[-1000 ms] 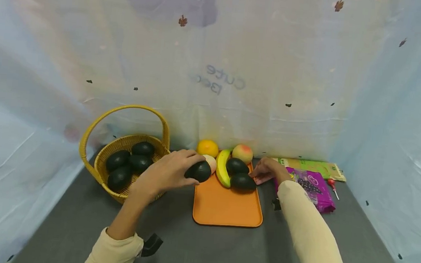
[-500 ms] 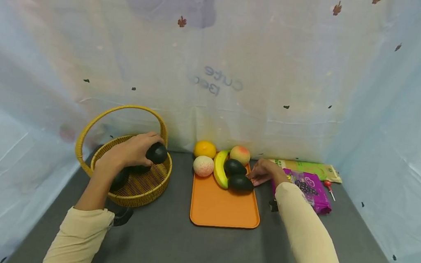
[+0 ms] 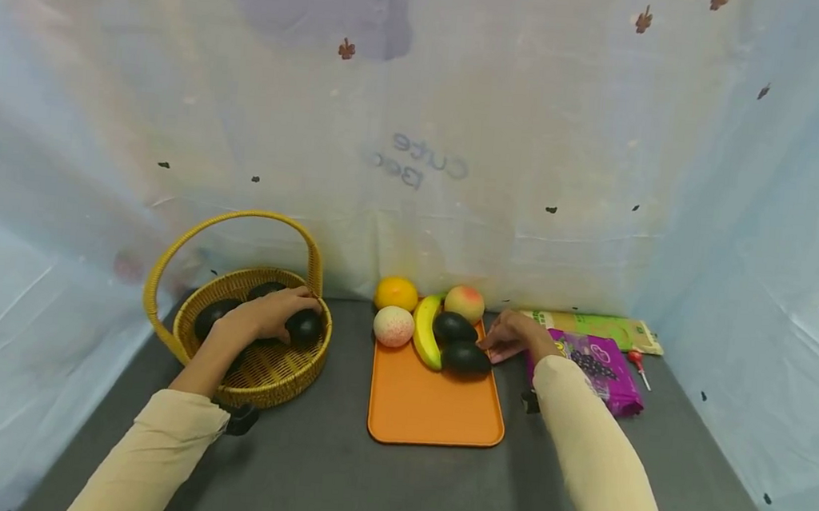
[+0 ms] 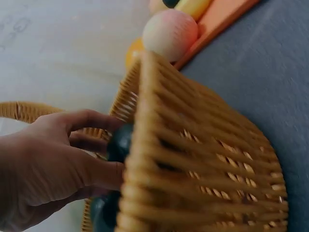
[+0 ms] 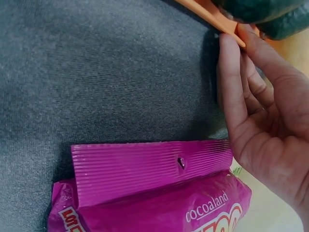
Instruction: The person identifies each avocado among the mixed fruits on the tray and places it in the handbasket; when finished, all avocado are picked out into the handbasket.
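Avocado [image 3: 306, 327] within left grip [image 3: 266, 314]

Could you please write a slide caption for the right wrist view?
Right hand pinching the edge of an orange tray, purple packet nearby.

From here the left hand [image 3: 264, 315] covers part of the dark-green oval avocado [image 3: 305, 327] it grips; the other dark avocados [image 3: 211, 318] around it are too covered to count. The shallow orange rectangular tray [image 3: 437, 406] pinched by the right hand [image 3: 515, 336] leaves the top of the right-wrist view. Print on the long flat green packet [image 3: 613, 329] beyond that hand is too small to read.
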